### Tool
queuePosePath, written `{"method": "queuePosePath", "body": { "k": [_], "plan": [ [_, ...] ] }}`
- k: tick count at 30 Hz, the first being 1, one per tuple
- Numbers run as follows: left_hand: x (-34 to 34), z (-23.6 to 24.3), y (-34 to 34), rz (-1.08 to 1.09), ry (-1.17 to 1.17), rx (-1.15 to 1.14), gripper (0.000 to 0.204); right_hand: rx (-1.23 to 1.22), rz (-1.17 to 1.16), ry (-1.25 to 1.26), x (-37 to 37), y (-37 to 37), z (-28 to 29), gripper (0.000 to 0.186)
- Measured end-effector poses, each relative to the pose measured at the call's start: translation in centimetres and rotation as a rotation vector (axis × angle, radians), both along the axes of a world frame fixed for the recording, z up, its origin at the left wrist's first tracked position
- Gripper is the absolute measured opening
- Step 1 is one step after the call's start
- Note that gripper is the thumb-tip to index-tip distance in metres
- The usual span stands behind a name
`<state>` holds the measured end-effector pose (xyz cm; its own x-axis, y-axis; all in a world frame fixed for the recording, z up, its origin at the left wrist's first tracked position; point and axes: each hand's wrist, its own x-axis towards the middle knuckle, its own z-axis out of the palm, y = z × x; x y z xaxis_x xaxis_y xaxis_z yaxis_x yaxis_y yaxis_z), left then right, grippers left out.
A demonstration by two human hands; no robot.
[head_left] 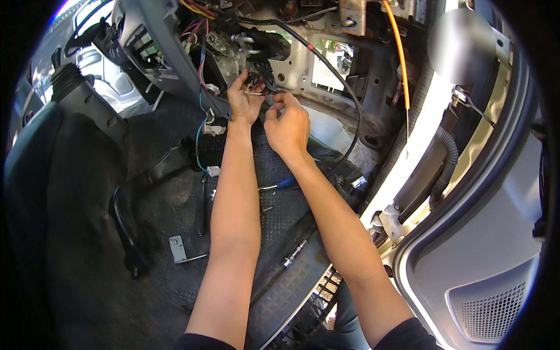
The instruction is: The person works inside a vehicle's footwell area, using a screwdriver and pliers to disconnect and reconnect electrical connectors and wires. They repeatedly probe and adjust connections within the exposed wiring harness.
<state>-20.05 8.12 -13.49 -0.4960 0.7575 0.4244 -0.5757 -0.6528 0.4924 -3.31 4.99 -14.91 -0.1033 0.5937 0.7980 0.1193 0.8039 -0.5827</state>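
Both my arms reach into the opened dash of a vehicle. My left hand (246, 104) is among dark wires (265, 73), palm turned up and fingers curled. My right hand (287, 125) sits just right of it, thumb and fingers pinched around something small at their tips. A thin pale rod or wire (254, 93) shows between the two hands; its kind is too small to tell. Blue wires with white connectors (213, 171) hang left of my left forearm. Below my right wrist, a blue-handled tool (286, 184) lies on the floor mat, partly behind my forearm.
On the dark mat lie a metal bracket (177, 249), a socket extension (294, 254) and a curved black trim piece (119, 216). A black cable (341, 81) and an orange cable (399, 55) hang at right. The door (478, 251) stands on the right, a gear lever (67, 79) far left.
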Motion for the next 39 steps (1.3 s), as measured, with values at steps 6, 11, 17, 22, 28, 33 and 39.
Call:
{"method": "queuePosePath", "body": {
  "k": [6, 11, 17, 22, 28, 33, 39],
  "plan": [
    [0.4, 0.6, -0.2, -0.067, -0.051, 0.058, 0.039, -0.054, -0.016, 0.0, 0.1, -0.2, 0.0, 0.018],
    [0.5, 1.0, -0.3, -0.087, 0.019, 0.049, 0.036, -0.052, 0.02, 0.023, 0.1, -0.4, 0.1, 0.016],
    [0.0, 1.3, -0.6, -0.206, 0.109, 0.104, 0.043, -0.066, 0.052, 0.047, 0.1, -0.5, 0.2, 0.016],
    [0.4, 1.6, -1.6, -0.115, 0.093, 0.13, 0.05, -0.134, 0.049, 0.019, -0.2, 0.3, -0.2, 0.018],
    [1.0, 2.1, -1.8, -0.004, 0.123, 0.172, 0.045, -0.222, 0.234, 0.072, -3.4, 2.9, 1.7, 0.027],
    [1.2, 2.6, -1.6, 0.178, 0.06, 0.165, 0.04, -0.404, 0.484, 0.277, -7.6, 4.5, 2.6, 0.032],
    [0.1, 2.4, -0.9, 0.242, 0.036, 0.21, 0.039, -0.24, 0.662, 0.377, -9.5, 4.7, 2.1, 0.047]
  ]
}}
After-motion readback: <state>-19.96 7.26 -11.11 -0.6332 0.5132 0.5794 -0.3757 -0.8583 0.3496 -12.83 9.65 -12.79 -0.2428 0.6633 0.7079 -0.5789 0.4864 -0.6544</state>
